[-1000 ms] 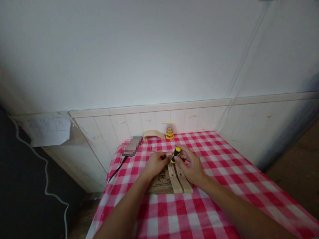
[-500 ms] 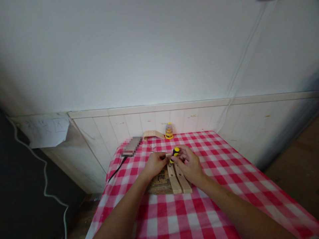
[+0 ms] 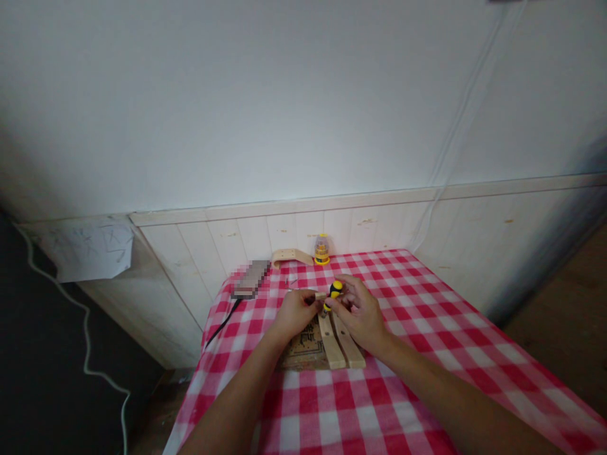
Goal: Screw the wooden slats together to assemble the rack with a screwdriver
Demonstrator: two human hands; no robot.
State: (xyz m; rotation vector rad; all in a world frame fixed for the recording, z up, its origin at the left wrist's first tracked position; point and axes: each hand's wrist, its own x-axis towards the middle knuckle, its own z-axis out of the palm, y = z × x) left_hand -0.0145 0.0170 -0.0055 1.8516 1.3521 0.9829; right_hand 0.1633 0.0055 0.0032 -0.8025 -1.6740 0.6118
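Observation:
My right hand [image 3: 364, 311] is closed round a yellow-and-black screwdriver [image 3: 336, 290]. The tool tilts, its tip pointing down at the far part of a pale wooden strip [image 3: 333, 354]. A second curved strip [image 3: 353, 355] lies alongside on the right, partly under my right hand. With its fingers pinched together, my left hand [image 3: 297, 313] grips a small pale wood piece [image 3: 320, 296] at the strips' far end. Under the strips is a brown board [image 3: 303, 360] with black printing. The screw itself, if one is under the tip, is too small to make out.
A yellow-based bit case [image 3: 322, 251] and a bent wooden piece [image 3: 291, 256] stand by the wall. A blurred flat object [image 3: 252, 279] with a black strap lies at the left. Small dark bits [image 3: 293, 282] are on the checked tablecloth [image 3: 403, 278].
The screwdriver handle has shifted very slightly to the right along with my right fingers. My left hand and the wooden strips stay in place.

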